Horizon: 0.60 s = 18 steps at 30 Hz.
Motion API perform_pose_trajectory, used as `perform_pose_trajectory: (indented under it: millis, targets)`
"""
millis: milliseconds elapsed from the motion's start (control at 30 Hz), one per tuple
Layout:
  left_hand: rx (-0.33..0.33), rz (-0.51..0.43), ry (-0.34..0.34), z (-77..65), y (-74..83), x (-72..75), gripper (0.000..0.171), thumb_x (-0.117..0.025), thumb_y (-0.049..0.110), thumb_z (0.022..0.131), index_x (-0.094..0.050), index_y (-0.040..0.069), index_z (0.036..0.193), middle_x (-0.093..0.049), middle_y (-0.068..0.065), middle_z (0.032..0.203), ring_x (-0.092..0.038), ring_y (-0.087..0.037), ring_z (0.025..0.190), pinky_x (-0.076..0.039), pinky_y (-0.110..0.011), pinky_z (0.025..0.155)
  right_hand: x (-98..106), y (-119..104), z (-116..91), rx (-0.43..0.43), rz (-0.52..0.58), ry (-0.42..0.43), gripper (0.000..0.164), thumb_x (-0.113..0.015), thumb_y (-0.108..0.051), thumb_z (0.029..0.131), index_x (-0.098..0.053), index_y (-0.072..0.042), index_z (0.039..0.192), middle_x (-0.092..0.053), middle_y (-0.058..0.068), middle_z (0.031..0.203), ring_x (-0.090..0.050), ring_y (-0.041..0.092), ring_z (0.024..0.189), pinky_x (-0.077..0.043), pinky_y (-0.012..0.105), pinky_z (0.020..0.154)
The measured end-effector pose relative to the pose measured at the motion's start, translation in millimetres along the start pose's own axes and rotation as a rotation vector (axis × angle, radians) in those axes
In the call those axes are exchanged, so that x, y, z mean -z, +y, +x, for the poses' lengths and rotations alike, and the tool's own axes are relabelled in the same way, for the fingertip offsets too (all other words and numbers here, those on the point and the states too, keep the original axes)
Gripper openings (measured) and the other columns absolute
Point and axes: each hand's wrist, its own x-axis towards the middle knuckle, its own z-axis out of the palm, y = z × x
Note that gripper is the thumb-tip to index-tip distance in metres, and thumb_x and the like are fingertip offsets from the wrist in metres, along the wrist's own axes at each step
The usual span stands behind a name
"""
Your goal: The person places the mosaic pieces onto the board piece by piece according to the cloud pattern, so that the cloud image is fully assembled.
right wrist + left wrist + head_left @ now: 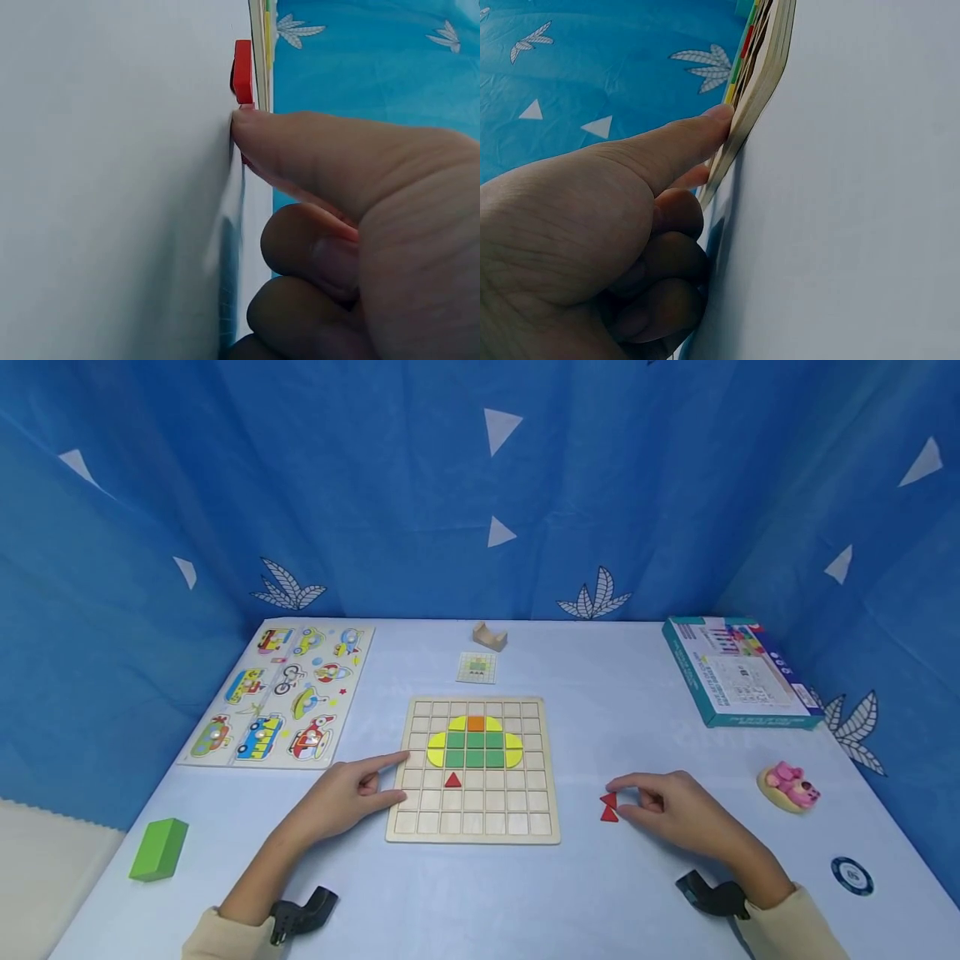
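Observation:
A square wooden grid board [472, 822] lies on the table with green, yellow and orange pieces forming a pattern on it. One red triangle [453, 781] sits lower on the grid. My left hand [345, 793] touches the board's left edge with thumb and index finger extended; its other fingers curl under, as the left wrist view shows. To the right of the board, my right hand [675, 810] pinches a red triangle piece [610, 799] between thumb and index finger, low at the tabletop. Another red triangle [609, 815] lies right beside it.
Behind the board are a small pattern card [477, 667] and a wooden holder [490, 636]. A vehicle puzzle board [281, 693] lies back left, a green block [159, 850] front left. On the right are a teal box [742, 672], a pink figurine [790, 787] and a round chip [852, 876].

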Motion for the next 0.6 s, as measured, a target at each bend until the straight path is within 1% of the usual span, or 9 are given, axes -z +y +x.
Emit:
perform_pose_trajectory:
  millis: [167,267,433,600]
  targets:
    - [0.0,-0.001,-0.001,-0.8,0.0,0.7,0.059,-0.081,0.043,0.087,-0.063,0.029,0.141,-0.043,0.009,0.056,-0.038,-0.008,0.052,-0.033,-0.027,0.053,-0.8,-0.4,0.7,0.017,-0.027,0.032,0.026,-0.082,-0.021,0.088,-0.076,-0.023,0.113,-0.044,-0.011,0.058,-0.046,0.008,0.054,-0.038,0.024,0.053]
    - [-0.002,-0.001,-0.004,-1.1,0.3,0.9,0.059,-0.081,0.042,0.087,-0.063,0.028,0.141,-0.043,0.009,0.056,-0.038,-0.008,0.052,-0.033,-0.027,0.053,-1.3,-1.2,0.9,0.043,-0.072,0.063,0.024,-0.082,-0.021,0.089,-0.076,-0.024,0.112,-0.042,-0.012,0.058,-0.044,0.007,0.053,-0.037,0.024,0.052]
    - [-0.001,0.002,-0.005,-0.8,0.1,1.2,0.059,-0.081,0.042,0.087,-0.063,0.028,0.141,-0.043,0.008,0.056,-0.038,-0.008,0.052,-0.033,-0.027,0.053,-2.6,-2.9,1.6,0.051,-0.144,0.108,0.023,-0.082,-0.023,0.088,-0.077,-0.025,0.11,-0.041,-0.014,0.057,-0.041,0.005,0.052,-0.035,0.024,0.05]
    - [-0.003,-0.002,-0.006,0.0,0.1,0.6,0.059,-0.081,0.044,0.087,-0.063,0.028,0.142,-0.043,0.008,0.056,-0.038,-0.008,0.052,-0.033,-0.026,0.053,-3.6,-3.0,1.9,0.057,-0.168,0.154,0.02,-0.083,-0.021,0.087,-0.077,-0.022,0.107,-0.039,-0.014,0.055,-0.039,0.005,0.05,-0.033,0.024,0.05]
